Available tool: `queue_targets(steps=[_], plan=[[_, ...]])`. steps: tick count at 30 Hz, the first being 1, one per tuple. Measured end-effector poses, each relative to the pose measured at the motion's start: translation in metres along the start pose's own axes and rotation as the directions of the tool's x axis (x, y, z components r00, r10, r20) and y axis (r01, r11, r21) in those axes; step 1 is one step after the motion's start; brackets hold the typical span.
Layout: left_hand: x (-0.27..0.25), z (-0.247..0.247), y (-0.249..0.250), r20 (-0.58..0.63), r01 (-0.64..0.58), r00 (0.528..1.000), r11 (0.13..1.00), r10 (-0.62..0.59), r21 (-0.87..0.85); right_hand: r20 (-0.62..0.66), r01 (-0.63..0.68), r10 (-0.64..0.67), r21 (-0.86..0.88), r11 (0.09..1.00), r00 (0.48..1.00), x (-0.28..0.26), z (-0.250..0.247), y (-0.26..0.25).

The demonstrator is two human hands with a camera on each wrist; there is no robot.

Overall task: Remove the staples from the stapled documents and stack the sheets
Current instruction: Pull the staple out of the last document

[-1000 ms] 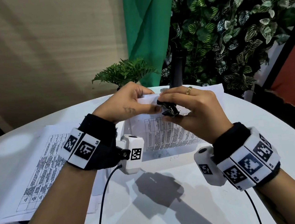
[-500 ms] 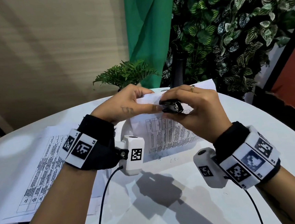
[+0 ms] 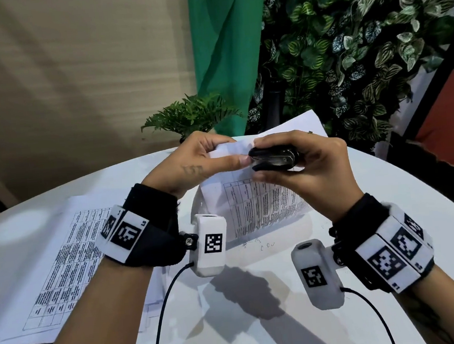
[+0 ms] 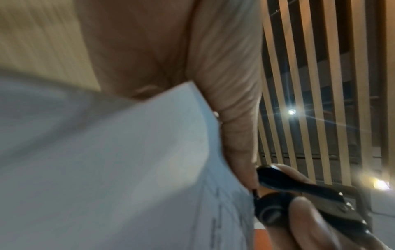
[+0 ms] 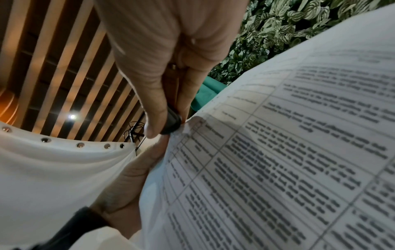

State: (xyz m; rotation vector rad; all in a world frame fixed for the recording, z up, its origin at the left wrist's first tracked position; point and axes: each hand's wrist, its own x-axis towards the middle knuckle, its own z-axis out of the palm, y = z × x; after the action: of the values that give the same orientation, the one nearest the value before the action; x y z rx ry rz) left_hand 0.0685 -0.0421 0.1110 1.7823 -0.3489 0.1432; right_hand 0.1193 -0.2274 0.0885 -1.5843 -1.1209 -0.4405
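Note:
A stapled document (image 3: 261, 204) printed with a table hangs in the air above the round white table (image 3: 258, 292). My left hand (image 3: 203, 160) pinches its top corner between thumb and fingers. My right hand (image 3: 296, 163) grips a black staple remover (image 3: 272, 158), whose jaws sit at that same corner right by my left thumb tip. The right wrist view shows the remover's black tip (image 5: 172, 122) against the crumpled corner of the document (image 5: 278, 160). In the left wrist view the remover (image 4: 299, 199) is beside the paper (image 4: 128, 169). The staple itself is hidden.
A stack of loose printed sheets (image 3: 55, 263) lies on the table at the left. A small potted fern (image 3: 190, 114) stands at the table's far edge, with a green curtain (image 3: 226, 48) and a leafy wall (image 3: 359, 36) behind. Camera cables trail off both wrists.
Both hands have lifted the document's corner higher off the table. The remover has turned to lie level at the corner, closer to my left thumb.

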Motion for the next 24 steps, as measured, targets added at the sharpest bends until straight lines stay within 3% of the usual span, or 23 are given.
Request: queue_targets(steps=[5, 9, 13, 17, 22, 24], plan=[[0.000, 0.002, -0.002, -0.031, -0.028, 0.999, 0.999, 0.028, 0.020, 0.014, -0.019, 0.018, 0.042, 0.999, 1.000, 0.001, -0.001, -0.001], [0.004, 0.005, -0.009, -0.107, -0.060, 0.992, 0.993, 0.071, 0.105, 0.017, 0.017, -0.016, -0.020, 1.000, 1.000, 0.000, -0.001, -0.001], [0.004, 0.009, -0.011, -0.172, -0.106, 0.975, 0.975, 0.141, 0.197, 0.022, 0.116, -0.114, -0.197, 0.974, 0.993, 0.001, -0.001, -0.003], [0.006, 0.016, -0.014, -0.269, -0.090, 0.946, 0.943, 0.181, 0.321, 0.051, 0.224, -0.223, -0.416, 0.882, 0.974, 0.001, 0.008, -0.001], [0.008, 0.019, -0.014, -0.281, -0.070, 0.939, 0.910, 0.199, 0.410, 0.072, 0.251, -0.251, -0.525, 0.813, 0.965, 0.000, 0.013, 0.001], [0.009, 0.015, -0.015, -0.356, -0.004, 0.920, 0.911, 0.165, 0.412, 0.067, 0.249, -0.258, -0.570, 0.783, 0.964, -0.001, 0.011, 0.000]])
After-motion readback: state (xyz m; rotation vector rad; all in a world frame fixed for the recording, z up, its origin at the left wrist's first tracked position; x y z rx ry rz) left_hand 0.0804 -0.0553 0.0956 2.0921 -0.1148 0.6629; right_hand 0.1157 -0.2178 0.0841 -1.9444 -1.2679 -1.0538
